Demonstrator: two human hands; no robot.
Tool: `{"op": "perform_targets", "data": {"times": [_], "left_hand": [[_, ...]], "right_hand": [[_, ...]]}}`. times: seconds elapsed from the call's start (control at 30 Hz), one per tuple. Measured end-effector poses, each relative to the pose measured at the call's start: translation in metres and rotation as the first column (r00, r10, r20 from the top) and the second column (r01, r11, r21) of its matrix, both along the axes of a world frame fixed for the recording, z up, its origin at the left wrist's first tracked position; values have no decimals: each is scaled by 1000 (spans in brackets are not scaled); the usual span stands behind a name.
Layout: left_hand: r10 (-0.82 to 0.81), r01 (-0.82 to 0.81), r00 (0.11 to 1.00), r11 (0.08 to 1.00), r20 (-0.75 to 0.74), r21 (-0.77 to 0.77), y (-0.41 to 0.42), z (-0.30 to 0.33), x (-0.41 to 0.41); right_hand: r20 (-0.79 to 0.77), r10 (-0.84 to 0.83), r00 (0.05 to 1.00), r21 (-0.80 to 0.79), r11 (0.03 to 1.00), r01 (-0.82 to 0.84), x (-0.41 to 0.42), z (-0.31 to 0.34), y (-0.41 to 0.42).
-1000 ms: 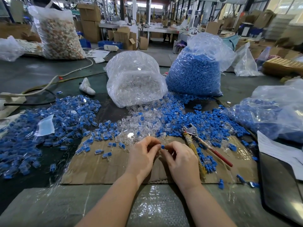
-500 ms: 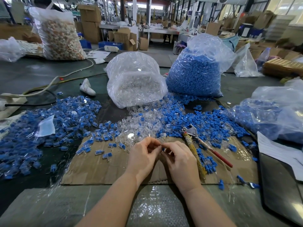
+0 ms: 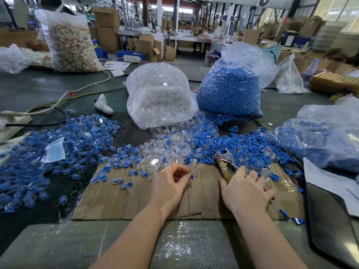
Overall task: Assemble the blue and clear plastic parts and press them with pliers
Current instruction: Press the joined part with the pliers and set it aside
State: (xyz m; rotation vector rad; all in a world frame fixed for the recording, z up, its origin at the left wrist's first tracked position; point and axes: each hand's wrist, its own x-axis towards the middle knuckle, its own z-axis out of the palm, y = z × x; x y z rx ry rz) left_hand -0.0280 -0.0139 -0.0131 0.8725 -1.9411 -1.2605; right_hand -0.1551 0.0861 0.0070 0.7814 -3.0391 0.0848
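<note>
My left hand pinches a small blue and clear plastic part at its fingertips above the cardboard sheet. My right hand lies over the handles of the pliers, its fingers spread across them; the steel jaws stick out toward the parts. Whether the fingers have closed round the handles is not visible. Loose clear parts and loose blue parts are heaped just beyond the cardboard.
A bag of clear parts and a bag of blue parts stand behind the heaps. Joined pieces spread out on the left. Another bag of blue pieces and a dark tray sit right.
My hands have come apart. The right hand left the part and moved right onto the pliers' handles, while the left hand kept the part.
</note>
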Motion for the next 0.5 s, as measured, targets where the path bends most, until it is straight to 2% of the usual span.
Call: {"op": "perform_targets", "data": {"times": [0.13, 0.23, 0.37, 0.43, 0.5], "left_hand": [[6, -6, 1000, 1000, -11, 19, 0, 1, 0], [15, -14, 1000, 999, -26, 46, 0, 2, 1], [46, -11, 989, 970, -141, 244, -5, 7, 0], [92, -7, 975, 923, -200, 385, -10, 9, -1], [140, 1, 960, 864, -241, 504, -15, 10, -2]], "right_hand": [[-10, 3, 1000, 13, 1000, -3, 0, 3, -3], [-91, 62, 994, -3, 998, -62, 2, 6, -2], [-158, 206, 966, -32, 976, -214, 5, 19, 1], [-104, 339, 935, -110, 930, -350, 8, 25, 2], [122, 432, 894, -323, 869, -375, 12, 34, 1]]}}
